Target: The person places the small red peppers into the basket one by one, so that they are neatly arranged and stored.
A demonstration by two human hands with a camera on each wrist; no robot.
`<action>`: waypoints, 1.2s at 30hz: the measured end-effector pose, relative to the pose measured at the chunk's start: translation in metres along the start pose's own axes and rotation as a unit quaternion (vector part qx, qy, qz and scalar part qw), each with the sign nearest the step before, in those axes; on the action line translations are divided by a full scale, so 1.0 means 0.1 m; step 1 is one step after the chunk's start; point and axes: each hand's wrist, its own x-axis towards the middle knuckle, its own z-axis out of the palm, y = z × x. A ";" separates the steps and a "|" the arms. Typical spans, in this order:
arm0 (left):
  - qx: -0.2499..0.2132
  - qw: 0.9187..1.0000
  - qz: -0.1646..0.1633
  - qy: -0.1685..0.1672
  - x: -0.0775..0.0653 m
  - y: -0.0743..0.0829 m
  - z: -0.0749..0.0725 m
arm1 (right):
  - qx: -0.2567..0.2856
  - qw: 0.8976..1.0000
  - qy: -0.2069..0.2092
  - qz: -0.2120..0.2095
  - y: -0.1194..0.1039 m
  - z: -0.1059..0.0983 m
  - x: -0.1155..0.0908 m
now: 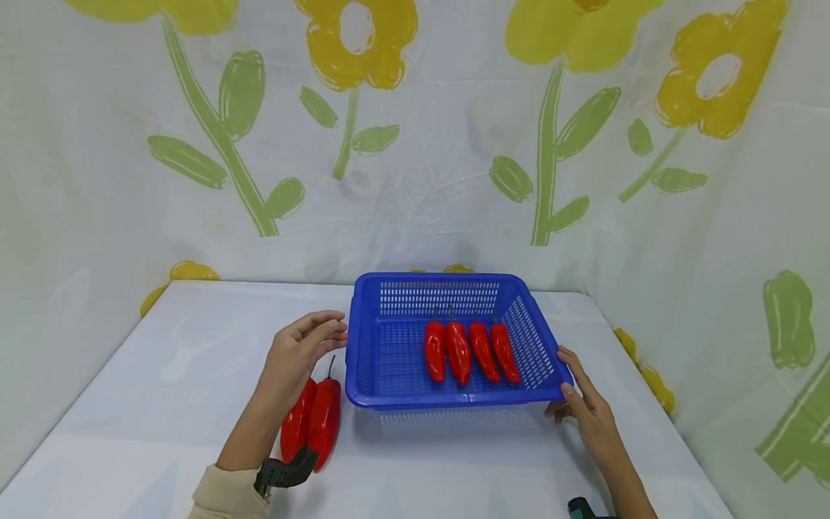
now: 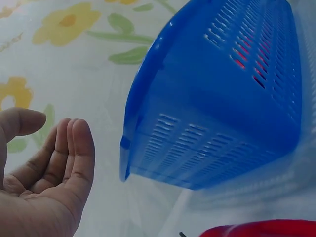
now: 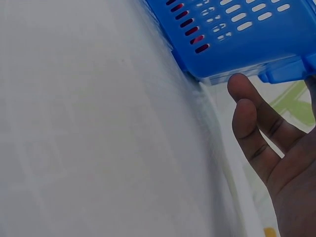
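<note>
"Which step is in hand?"

"Probably placing or steadying the blue basket [image 1: 447, 398], towards the back of the surface [image 1: 454, 468], with four red peppers [image 1: 458, 353] side by side inside. The right hand [image 1: 591, 418] pinches its near right corner, fingers partly under the rim. The left hand [image 1: 301, 349] stands just off the left rim, fingers loosely bent, holding nothing."

"And the next move?"

"It likely calls for freeing that corner, then reaching for the two loose peppers [image 1: 324, 418] beside the left forearm."

"Any room?"

"Behind, little: the flowered cloth [image 1: 428, 180] is near the far rim. Open room lies left and in front, and within the basket's left half"
</note>
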 end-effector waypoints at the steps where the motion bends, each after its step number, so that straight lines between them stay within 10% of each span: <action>1: 0.001 1.000 -0.001 0.005 -0.02 -0.01 -0.01 | 0.001 1.000 0.001 -0.001 0.00 0.00 0.00; 36: 0.133 0.980 -0.037 0.143 -0.41 -0.50 -0.58 | -0.019 1.000 -0.011 -0.020 -0.04 -0.02 -0.02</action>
